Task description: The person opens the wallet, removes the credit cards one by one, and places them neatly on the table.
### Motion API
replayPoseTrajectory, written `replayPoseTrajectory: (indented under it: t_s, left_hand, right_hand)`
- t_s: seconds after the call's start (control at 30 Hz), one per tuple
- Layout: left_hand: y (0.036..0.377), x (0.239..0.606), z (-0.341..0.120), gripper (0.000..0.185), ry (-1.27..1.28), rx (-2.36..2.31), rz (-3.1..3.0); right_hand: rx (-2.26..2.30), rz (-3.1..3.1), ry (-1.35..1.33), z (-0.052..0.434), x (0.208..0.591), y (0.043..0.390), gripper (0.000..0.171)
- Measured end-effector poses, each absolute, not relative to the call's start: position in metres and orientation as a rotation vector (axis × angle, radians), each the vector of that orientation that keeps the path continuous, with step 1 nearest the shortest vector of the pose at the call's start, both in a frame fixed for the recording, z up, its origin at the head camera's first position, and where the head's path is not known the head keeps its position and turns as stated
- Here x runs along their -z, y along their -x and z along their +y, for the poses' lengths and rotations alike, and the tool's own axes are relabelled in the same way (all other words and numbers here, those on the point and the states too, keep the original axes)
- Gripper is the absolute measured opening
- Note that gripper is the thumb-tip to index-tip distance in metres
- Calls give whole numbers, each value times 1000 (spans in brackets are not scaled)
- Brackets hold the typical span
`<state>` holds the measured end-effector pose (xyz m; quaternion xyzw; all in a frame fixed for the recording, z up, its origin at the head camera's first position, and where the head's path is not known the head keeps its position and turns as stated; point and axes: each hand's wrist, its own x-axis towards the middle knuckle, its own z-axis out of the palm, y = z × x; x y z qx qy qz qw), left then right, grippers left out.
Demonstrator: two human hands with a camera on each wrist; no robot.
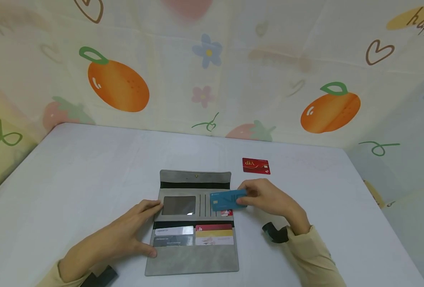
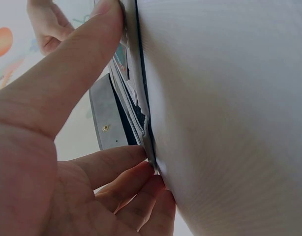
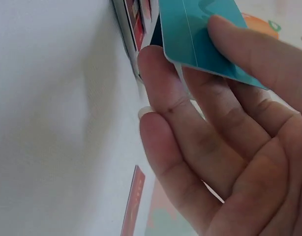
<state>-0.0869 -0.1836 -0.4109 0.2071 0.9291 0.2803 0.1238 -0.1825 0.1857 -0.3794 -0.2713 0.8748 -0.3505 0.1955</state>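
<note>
The grey wallet [image 1: 194,260] lay spread flat on the white table [image 1: 90,179] between the person's hands, where either could easily reach it. The left hand [image 1: 126,230] was spread, gripping nothing: its fingers touched the wallet's near side edge and its thumb rested lower along that edge, probably to steady it. The right hand [image 1: 269,197] pinched 1 blue card [image 1: 222,199], thumb on top and fingers beneath, its free end over the wallet toward the left hand; that end-hold likely left the rest unobstructed. Beyond the right hand, 1 red VIP card [image 1: 256,166] lay apart from the wallet. Nearest the left fingertips was a clear window [image 1: 179,205]; between it and the blue card ran at least 3 slits. Under the blue card's lower edge, a red-and-white card [image 1: 227,213] peeked out. In the lower pocket, grey-and-white cards [image 1: 173,240] sat nearer the left thumb, and a red, yellow and white stack [image 1: 214,238] nearer the right hand; its card count could not be told.
</note>
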Motion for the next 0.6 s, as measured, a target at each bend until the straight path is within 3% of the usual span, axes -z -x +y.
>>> replayPoseTrajectory:
  t_s: [0.6]
  left_hand:
    - [88, 412, -184, 113, -614, -813, 2720]
  right_hand:
    - [1020, 2637, 626, 217, 371, 191, 26]
